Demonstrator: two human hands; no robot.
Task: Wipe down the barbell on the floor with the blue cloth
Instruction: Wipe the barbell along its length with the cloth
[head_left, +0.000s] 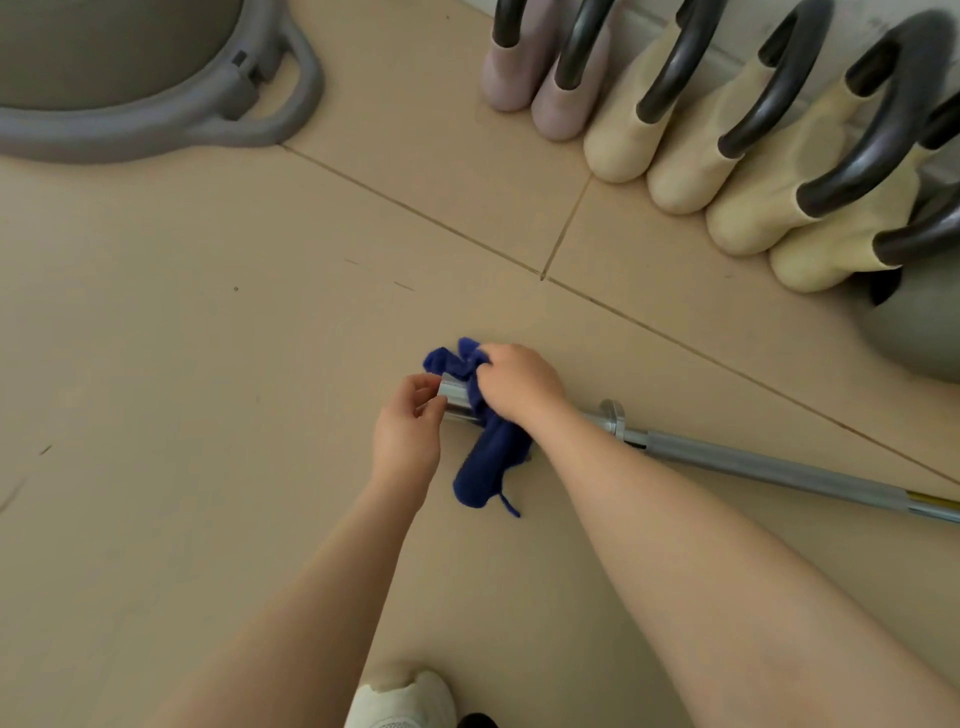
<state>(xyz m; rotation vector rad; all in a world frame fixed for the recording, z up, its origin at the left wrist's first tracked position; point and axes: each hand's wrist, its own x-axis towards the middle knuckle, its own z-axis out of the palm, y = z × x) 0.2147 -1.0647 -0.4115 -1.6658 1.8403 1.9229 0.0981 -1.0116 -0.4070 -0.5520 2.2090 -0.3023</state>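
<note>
From the head camera, looking down at a beige tiled floor (208, 322), the barbell (769, 470) lies flat, running from its sleeve end near the middle of the view out to the right edge. The left hand (408, 434) sits at the very tip of the sleeve, its fingers (423, 387) curled and pinching the chrome end between thumb and fingertips. Just to the right of those fingers, the right hand (519, 384) presses down on the sleeve with the blue cloth (485, 462) bunched beneath it, its fingers folded around the cloth and gripping it against the metal. Part of the cloth sticks up beyond the right fingers on the far side, and a longer fold hangs off the near side of the bar onto the floor, toward the person, with a loose thread at its end. Past the right wrist, the barbell's collar (613, 415) stands up from the shaft.

Far beyond the fingers, along the wall at the upper right, a row of kettlebells (691, 156) in pale purple and cream stands side by side with dark handles. At the upper left lies a grey balance trainer (156, 119). Below the forearms, near the bottom edge, the toe of a white shoe (402, 699) shows.
</note>
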